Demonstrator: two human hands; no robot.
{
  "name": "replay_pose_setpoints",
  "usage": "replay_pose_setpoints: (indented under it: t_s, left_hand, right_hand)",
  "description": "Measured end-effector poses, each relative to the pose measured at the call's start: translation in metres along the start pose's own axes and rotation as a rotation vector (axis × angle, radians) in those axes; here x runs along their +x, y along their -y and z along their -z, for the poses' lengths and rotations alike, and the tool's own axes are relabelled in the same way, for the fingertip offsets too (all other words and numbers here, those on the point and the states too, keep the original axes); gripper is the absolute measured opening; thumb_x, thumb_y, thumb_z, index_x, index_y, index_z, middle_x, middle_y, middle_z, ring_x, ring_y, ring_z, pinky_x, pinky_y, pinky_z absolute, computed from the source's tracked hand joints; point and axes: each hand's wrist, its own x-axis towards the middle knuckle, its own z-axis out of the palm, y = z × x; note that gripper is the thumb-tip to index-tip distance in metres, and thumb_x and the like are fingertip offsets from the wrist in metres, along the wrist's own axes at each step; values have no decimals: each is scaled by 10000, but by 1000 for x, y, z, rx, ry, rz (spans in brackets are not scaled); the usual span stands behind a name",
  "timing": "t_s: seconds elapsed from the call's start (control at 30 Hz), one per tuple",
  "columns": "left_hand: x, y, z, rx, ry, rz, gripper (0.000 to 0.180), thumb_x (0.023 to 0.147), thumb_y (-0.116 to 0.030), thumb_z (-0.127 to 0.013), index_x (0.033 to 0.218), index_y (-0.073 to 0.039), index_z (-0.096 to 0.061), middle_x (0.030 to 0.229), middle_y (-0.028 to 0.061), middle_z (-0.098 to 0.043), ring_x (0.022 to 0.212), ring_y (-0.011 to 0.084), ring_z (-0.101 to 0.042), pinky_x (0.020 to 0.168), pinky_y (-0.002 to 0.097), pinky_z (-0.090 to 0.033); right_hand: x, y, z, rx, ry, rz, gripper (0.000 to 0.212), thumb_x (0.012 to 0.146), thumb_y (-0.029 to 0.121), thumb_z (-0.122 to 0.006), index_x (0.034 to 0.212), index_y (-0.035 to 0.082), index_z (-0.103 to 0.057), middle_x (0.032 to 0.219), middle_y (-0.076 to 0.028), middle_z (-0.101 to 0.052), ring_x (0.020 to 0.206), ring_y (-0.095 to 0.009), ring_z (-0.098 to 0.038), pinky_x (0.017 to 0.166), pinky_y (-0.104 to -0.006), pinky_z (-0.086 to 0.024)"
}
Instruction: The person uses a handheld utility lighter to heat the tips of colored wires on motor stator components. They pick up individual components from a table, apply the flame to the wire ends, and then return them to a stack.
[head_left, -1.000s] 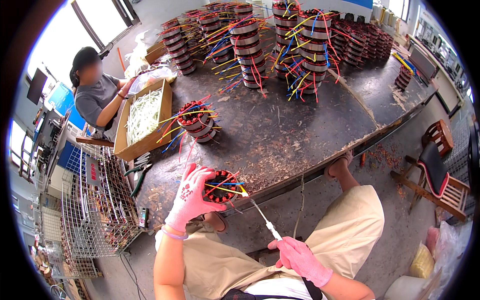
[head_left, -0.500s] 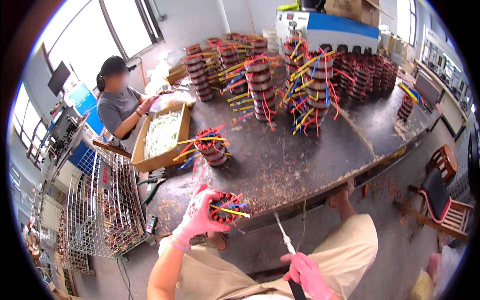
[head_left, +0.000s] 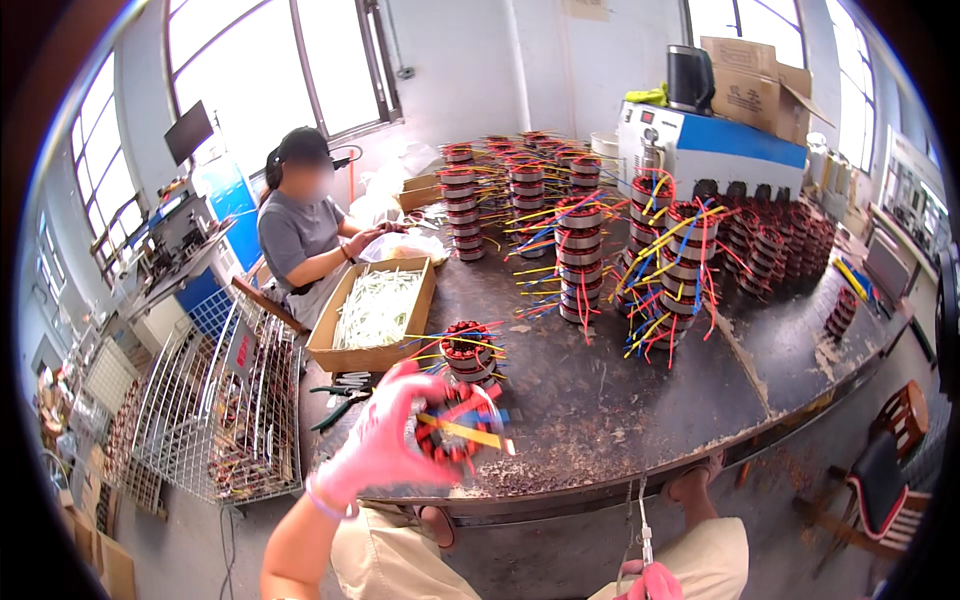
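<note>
My left hand [head_left: 385, 430], in a pink glove, is closed around the side of a wound motor stator [head_left: 432, 440] with red, yellow and blue leads. It is above the table's near edge, slightly blurred. Just behind stands a short stack of stators [head_left: 468, 348], partly hidden by the hand. At the lower edge my right hand [head_left: 655, 583], also pink-gloved and mostly cut off, grips a slim tool [head_left: 647, 545] with a pale metallic end. A white cord [head_left: 643, 505] runs up from it toward the table edge.
Taller stator stacks [head_left: 580, 265] fill the table's back. A cardboard box of white sleeves [head_left: 380, 305] stands at left, pliers [head_left: 340, 410] near it. Opposite, a co-worker [head_left: 305, 225] sits handling something small. A wire cart [head_left: 225, 410] is at left, a chair [head_left: 880, 480] at right.
The view has tilted up and swung left. My left hand has lifted the stator closer, hiding part of the stack behind. My right hand with the tool sits lower, largely out of frame.
</note>
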Motion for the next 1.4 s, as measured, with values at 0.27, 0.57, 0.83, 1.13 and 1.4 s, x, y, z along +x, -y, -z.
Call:
replay_pose_setpoints:
  t_s: [0.27, 0.57, 0.83, 1.13, 1.4]
  left_hand:
    - [64, 123, -9, -87, -119, 384, 820, 527, -380, -914, 1152, 27, -571, 1114, 165, -598, 1083, 277, -563, 965, 355, -456]
    - [98, 145, -46, 98, -13, 393, 868, 502, -507, -888, 1155, -19, -589, 1066, 166, -637, 1086, 314, -545, 992, 369, -431]
    - [93, 155, -49, 26, -54, 378, 806, 530, -449, -900, 1140, -16, -600, 1072, 143, -669, 1065, 289, -587, 996, 361, -429]
    - [94, 132, -39, 50, 59, 473, 806, 580, -393, -902, 1211, -24, -565, 1194, 168, -578, 1182, 297, -520, 1039, 383, -408]
    - [84, 143, -31, 42, 48, 403, 815, 634, -459, -874, 1267, -37, -581, 1233, 167, -607, 1202, 305, -536, 1047, 385, -417]
  right_hand:
    - [12, 15, 3, 4, -13, -83, 347, 1041, 290, -407, 917, 17, -582, 577, 11, -358, 480, -116, -378, 523, -287, -439]
    - [21, 18, 0, 162, -51, -248, 385, 1049, 367, -413, 856, 66, -556, 545, 39, -327, 440, -95, -292, 534, -274, -431]
    - [17, 16, -4, 174, -49, -240, 381, 1048, 364, -422, 784, 99, -496, 543, 38, -326, 439, -98, -294, 539, -276, -435]
    - [14, 14, 0, 187, -60, -223, 389, 1047, 363, -424, 762, 105, -482, 539, 36, -329, 439, -101, -301, 548, -281, -445]
    - [9, 20, -6, 197, -53, -213, 397, 1047, 362, -425, 743, 111, -469, 535, 34, -331, 438, -103, -307, 556, -286, -454]
